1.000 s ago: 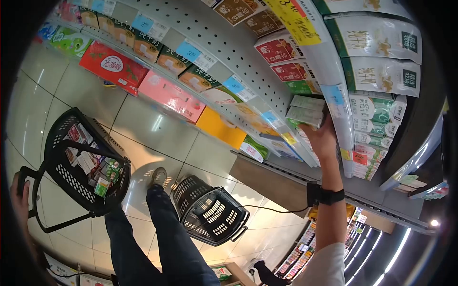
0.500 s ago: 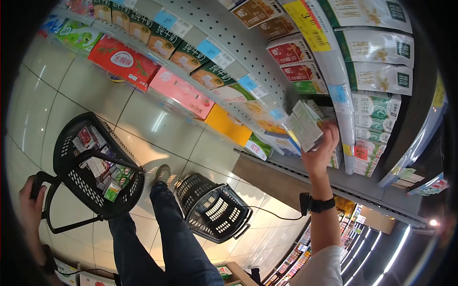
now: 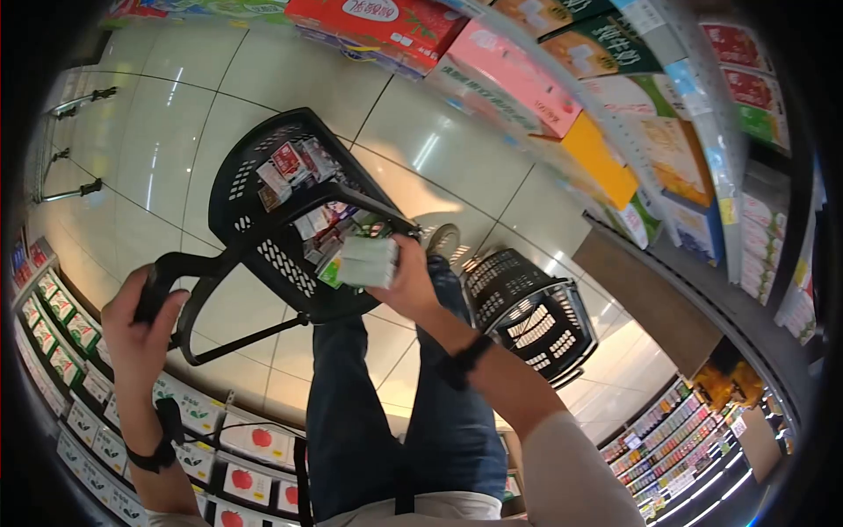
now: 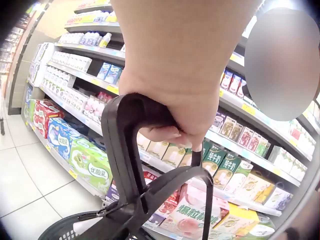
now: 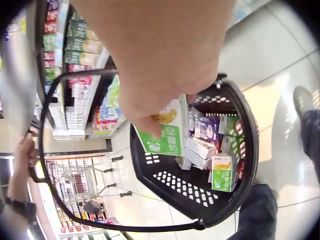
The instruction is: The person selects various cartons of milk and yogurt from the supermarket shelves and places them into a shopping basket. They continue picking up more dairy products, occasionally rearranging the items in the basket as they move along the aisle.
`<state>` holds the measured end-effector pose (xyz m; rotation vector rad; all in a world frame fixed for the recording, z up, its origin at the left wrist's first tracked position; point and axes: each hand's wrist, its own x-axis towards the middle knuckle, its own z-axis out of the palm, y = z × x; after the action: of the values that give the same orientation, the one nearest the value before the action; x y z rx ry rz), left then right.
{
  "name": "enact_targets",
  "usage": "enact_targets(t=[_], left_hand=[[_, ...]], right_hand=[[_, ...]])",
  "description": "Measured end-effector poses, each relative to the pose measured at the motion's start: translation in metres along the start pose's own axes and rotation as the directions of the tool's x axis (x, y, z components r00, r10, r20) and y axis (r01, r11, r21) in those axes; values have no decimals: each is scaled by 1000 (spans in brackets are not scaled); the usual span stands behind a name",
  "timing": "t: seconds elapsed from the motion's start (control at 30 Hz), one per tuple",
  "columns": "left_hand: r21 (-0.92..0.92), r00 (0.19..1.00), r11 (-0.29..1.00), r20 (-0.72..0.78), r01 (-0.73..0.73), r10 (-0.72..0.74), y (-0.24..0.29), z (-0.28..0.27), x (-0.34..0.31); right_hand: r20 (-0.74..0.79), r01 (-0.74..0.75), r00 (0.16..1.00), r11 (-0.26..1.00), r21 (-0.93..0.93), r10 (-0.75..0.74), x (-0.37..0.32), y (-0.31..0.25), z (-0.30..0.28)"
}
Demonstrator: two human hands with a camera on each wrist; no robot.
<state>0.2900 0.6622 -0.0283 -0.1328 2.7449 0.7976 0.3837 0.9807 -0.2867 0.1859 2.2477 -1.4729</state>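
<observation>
My left hand (image 3: 140,325) grips the handle (image 4: 120,150) of a black shopping basket (image 3: 237,184), fingers curled round the grip. Over the basket's near side, my right hand (image 3: 411,281) holds milk cartons (image 3: 367,261), pale-sided in the head view. The right wrist view shows a green-and-white face with a grain picture on the held carton (image 5: 162,132), thumb and fingers at its edges. Inside the basket lie several small cartons, among them a red one (image 3: 287,162) and a green-and-white one (image 5: 222,173) below my right hand.
A second black basket (image 3: 536,321) stands on the tiled floor beside my right leg. Shelves of milk boxes run along the far right, with a pink box (image 3: 518,75) and a red box (image 3: 378,31) low down. White boxes with apple pictures (image 3: 255,439) line the near left.
My right hand has left the shelf with the cartons and come down over the basket. The head view has turned left and down, and the left hand and basket show more fully.
</observation>
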Motion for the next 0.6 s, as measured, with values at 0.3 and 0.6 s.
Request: enact_targets(t=[0.3, 0.6], left_hand=[[1, 998, 999, -52, 44, -44, -47, -18, -28], [91, 944, 948, 104, 304, -313, -67, -21, 7]], right_hand=[[300, -287, 893, 938, -193, 335, 114, 84, 162], [206, -172, 962, 984, -52, 179, 91, 61, 82]])
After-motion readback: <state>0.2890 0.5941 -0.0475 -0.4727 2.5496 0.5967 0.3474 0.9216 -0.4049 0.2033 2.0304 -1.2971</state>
